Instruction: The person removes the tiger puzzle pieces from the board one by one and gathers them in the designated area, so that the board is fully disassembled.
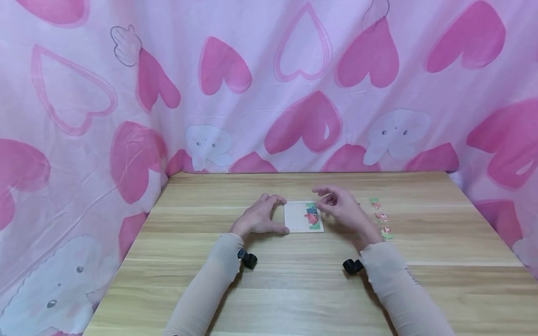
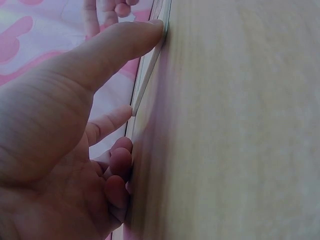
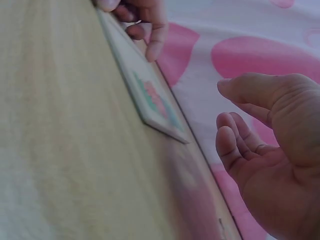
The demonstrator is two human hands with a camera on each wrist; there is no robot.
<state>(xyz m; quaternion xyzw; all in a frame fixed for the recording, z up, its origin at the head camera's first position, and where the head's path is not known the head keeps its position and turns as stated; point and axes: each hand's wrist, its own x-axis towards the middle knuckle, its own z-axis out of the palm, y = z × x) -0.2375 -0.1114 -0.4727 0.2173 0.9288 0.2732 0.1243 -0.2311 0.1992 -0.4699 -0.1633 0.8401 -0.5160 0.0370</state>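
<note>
A small white puzzle board (image 1: pixel 295 217) lies flat on the table, with joined picture pieces (image 1: pixel 312 217) in pink, green and blue along its right side. My left hand (image 1: pixel 261 217) holds the board by its left side, the thumb at the near corner and the index finger at the far one. Just above the right edge, my right hand (image 1: pixel 342 208) hovers with its fingers loosely bent. In the right wrist view this hand (image 3: pixel 280 135) has a gap between thumb and fingers, holds nothing and stays apart from the board (image 3: pixel 122 45).
Right of the right hand, loose puzzle pieces lie in a column: a green and pink one (image 1: pixel 375 203), a middle one (image 1: pixel 381 217) and a near one (image 1: pixel 386 232). The wooden table (image 1: pixel 294 289) ends at a pink heart-patterned curtain (image 1: pixel 260 112).
</note>
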